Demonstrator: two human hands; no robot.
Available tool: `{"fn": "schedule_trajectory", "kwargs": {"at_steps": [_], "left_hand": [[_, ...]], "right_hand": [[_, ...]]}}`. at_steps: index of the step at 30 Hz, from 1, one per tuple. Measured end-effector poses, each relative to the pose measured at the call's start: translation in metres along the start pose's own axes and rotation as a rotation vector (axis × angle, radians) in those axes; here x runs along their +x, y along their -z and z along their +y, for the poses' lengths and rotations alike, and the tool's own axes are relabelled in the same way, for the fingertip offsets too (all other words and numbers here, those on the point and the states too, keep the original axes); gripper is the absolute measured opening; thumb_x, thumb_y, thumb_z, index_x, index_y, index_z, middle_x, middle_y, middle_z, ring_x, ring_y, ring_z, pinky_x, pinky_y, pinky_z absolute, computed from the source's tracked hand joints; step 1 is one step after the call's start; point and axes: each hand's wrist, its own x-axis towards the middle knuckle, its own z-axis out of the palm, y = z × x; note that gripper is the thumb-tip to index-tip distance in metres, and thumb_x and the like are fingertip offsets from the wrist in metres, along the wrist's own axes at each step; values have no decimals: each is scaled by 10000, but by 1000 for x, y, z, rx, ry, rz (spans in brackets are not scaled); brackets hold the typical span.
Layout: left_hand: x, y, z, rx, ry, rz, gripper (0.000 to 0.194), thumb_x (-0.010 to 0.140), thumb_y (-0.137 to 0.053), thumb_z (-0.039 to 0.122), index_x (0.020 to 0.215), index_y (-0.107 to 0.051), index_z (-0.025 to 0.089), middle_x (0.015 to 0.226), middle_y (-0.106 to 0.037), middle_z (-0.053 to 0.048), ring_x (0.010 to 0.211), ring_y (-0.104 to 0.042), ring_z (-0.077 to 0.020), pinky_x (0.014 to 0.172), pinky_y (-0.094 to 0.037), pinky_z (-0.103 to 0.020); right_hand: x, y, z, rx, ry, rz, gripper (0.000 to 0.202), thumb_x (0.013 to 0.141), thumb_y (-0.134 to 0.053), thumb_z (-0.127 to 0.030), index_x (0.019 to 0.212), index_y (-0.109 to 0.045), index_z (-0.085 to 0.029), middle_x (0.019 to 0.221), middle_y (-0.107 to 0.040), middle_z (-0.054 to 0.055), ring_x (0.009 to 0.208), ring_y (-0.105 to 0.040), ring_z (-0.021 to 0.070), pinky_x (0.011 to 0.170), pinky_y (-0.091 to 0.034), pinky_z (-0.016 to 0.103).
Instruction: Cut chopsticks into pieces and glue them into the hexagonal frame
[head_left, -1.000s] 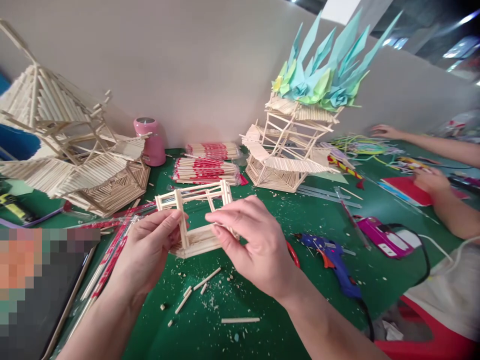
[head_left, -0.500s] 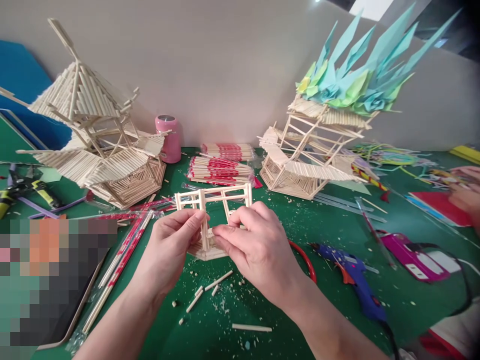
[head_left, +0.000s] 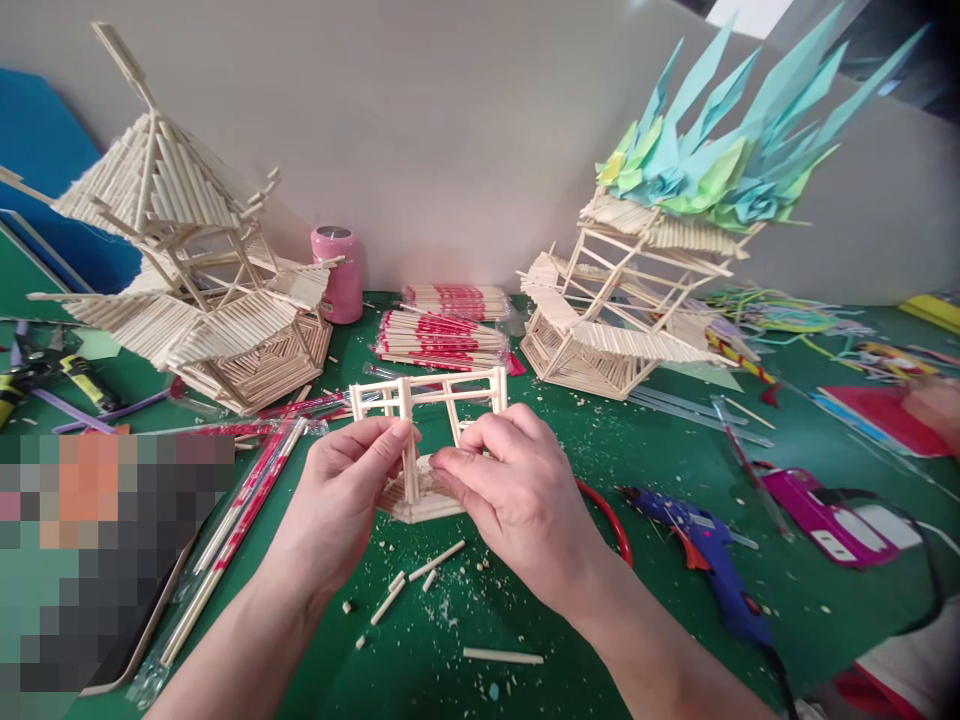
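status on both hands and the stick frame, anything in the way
Left hand gripping stick frame. Right hand pinched over its base. Loose offcuts nearby, glue gun clear right.

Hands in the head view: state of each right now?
Left hand: closed, thumb and fingers pinching an upright of the small stick frame.
Right hand: fingertips together at the frame's right side; whether they hold anything cannot be told.

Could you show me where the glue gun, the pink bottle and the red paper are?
Glue gun (head_left: 726, 578): head view, on its blue handle.
Pink bottle (head_left: 346, 291): head view, on its body.
Red paper (head_left: 885, 418): head view, on its flat top surface.
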Motion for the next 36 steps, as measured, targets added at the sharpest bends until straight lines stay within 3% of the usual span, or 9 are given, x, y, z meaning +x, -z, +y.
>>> {"fn": "schedule_trajectory", "kwargs": {"at_steps": [36], "left_hand": [[-1,0,-5,26,-37,27,258,669,-736,376,644,-649,135,509,-496,41,458,-414,-60,426,-348,-169]], "right_hand": [[4,4,-3,-92,34,-75,147,773,-664,-122,644,-637,-188,664,-537,-11,699,-428,158,616,-298,298]]}}
